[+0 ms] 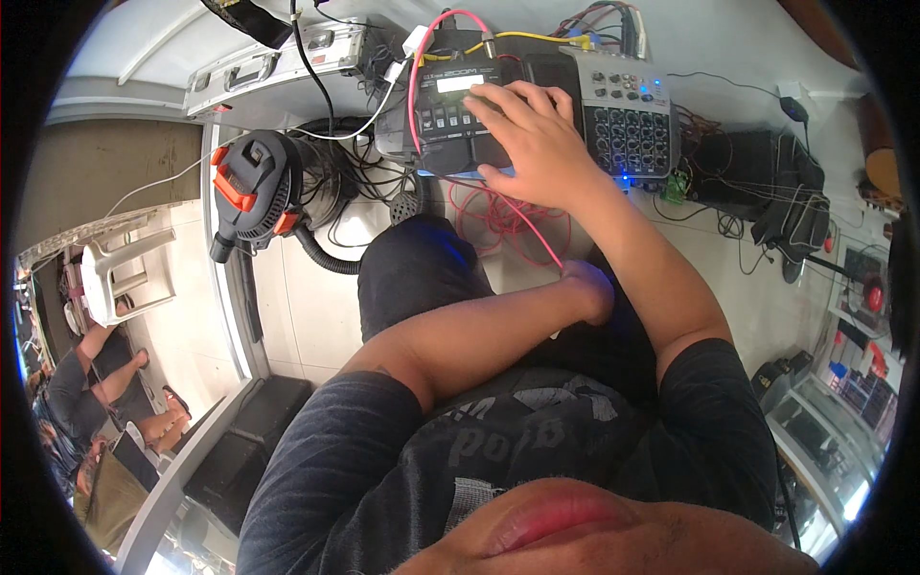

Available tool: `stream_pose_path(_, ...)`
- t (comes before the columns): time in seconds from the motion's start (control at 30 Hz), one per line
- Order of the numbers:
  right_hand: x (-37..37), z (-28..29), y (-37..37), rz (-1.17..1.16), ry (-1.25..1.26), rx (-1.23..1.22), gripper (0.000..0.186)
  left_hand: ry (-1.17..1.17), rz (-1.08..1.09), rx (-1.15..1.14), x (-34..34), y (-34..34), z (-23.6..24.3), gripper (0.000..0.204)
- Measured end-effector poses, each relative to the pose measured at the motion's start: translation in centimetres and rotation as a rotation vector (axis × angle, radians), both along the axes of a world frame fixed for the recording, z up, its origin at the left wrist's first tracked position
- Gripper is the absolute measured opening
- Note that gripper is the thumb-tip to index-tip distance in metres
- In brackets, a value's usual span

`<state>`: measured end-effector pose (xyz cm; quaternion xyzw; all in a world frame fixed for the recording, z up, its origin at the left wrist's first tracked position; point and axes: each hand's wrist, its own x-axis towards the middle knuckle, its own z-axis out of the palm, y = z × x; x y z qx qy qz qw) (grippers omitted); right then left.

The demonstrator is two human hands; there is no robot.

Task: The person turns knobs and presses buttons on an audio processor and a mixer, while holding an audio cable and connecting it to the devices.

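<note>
My right hand (532, 144) lies over the black multi-effects pedal (441, 125), fingers spread, fingertips on or just above its controls by the small lit display. A mixer (628, 139) with silver top and blue lights sits just right of it. My left hand (585, 292) rests near my lap, closed round a red cable (517, 211), its fingertips mostly hidden. The cable loops up to a plug behind the pedal, with more red coils beneath. Yellow, white and black cables cross around the devices.
A black-and-orange vacuum (254, 187) with a hose stands left, below a silver case (273, 77). Black bags and wires (767, 182) are at right. Beyond a frame at left are a white plastic stool (101, 273) and seated people (105, 383). Black boxes (244, 450) sit lower left.
</note>
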<state>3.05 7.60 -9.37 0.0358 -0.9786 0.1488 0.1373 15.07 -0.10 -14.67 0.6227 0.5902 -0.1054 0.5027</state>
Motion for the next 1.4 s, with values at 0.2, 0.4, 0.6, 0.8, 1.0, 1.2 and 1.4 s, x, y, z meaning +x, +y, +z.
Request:
stream_pose_path(0.2,-0.1,-0.2,0.0,0.009,0.011,-0.002,0.085,-0.009,0.071,0.032,0.3,-0.2,-1.3,0.042)
stream_pose_path(0.4,0.0,-0.2,0.1,0.011,0.012,-0.001,0.084,-0.01,0.068,0.023,0.4,-0.1,-1.1,0.041)
stream_pose_path(0.6,0.0,-0.1,0.1,-0.001,0.024,-0.046,0.084,0.003,0.068,0.029,0.6,-0.1,-1.4,0.041)
stream_pose_path(0.8,-0.1,0.1,0.0,-0.02,0.025,-0.05,0.083,-0.016,0.09,0.037,0.6,-0.1,-1.6,0.042)
stream_pose_path(1.0,-1.2,0.4,0.0,-0.093,-0.029,-0.028,0.071,0.02,0.058,0.053,1.0,-0.2,-1.7,0.043)
stream_pose_path(1.2,-3.7,-0.3,0.2,-0.192,-0.052,-0.046,0.049,-0.008,0.043,0.041,0.5,-0.5,-1.1,0.042)
stream_pose_path(1.4,-6.8,-0.9,-0.2,-0.252,-0.044,-0.079,0.036,-0.005,0.017,0.129,0.2,-1.1,-2.1,0.047)
